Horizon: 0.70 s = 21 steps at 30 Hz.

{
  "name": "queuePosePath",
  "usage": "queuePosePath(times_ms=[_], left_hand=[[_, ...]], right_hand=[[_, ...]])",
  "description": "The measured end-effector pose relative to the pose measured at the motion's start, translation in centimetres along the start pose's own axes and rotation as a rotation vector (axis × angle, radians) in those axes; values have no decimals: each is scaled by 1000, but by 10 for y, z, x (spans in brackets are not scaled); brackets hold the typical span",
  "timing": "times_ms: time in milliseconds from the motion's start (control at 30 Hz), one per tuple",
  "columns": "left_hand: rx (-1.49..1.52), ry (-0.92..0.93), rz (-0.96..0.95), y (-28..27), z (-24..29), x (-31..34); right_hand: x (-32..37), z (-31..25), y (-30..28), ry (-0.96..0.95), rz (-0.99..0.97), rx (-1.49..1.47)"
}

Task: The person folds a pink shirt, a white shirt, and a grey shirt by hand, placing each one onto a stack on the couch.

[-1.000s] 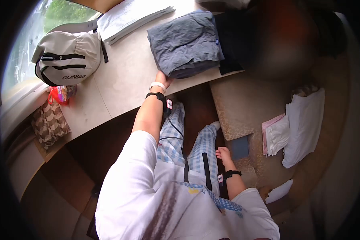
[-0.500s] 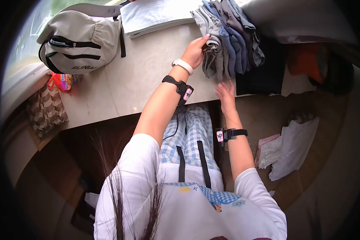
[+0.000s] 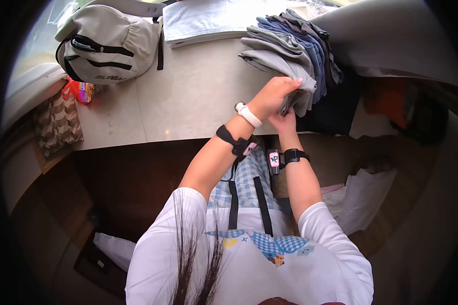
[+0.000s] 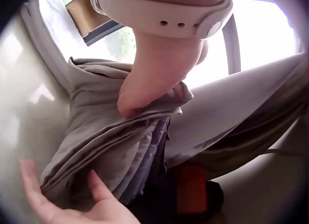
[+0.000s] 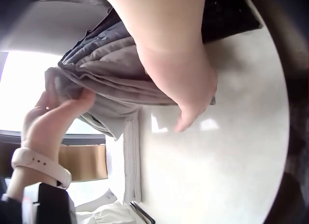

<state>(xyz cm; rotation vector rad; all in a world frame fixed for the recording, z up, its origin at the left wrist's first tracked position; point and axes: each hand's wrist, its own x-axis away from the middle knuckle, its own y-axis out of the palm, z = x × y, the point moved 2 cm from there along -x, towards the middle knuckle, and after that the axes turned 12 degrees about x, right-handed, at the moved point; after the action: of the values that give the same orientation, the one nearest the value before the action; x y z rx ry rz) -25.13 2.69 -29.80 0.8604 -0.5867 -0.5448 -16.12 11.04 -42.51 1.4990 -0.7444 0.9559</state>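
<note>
A stack of folded garments in greys and blue (image 3: 318, 53) leans on edge, its layers fanned, at the right of the pale countertop. With thumb and fingers my left hand (image 3: 277, 96) pinches the outermost layer, a light grey folded garment (image 3: 290, 63), near its front end. Just below, my right hand (image 3: 285, 122) reaches under that end. In the left wrist view the right hand (image 4: 96, 209) has thumb and a finger spread around the hanging grey fold (image 4: 72, 185). Much of the right hand's palm is hidden behind the cloth in the right wrist view.
A cream backpack (image 3: 112, 43) and folded white cloth (image 3: 203, 23) lie toward the window. Black cloth (image 3: 336, 114) is beneath the stack. A red bag (image 3: 80, 91) and patterned cushion (image 3: 58, 124) stand at left. White cloth (image 3: 366, 198) lies lower right.
The grey stack has turned from lying flat to fanned on edge. The left hand has shifted right along it and grips a layer; the right hand has risen from the side to the stack.
</note>
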Motion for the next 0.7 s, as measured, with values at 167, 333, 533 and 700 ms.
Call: queuePosePath(times_ms=[167,333,533,700], left_hand=[[-20,-58,-103,3,28,68],[389,118,10,-3,48,144],[534,-661,-179,12,-3,173],[-252,-516,-133,64,5,171]], right_hand=[[48,-38,24,-330,-348,398],[155,-23,31,-139,-603,254],[269,16,-1,-530,-1062,781],[321,35,-33,-203,-729,1369]])
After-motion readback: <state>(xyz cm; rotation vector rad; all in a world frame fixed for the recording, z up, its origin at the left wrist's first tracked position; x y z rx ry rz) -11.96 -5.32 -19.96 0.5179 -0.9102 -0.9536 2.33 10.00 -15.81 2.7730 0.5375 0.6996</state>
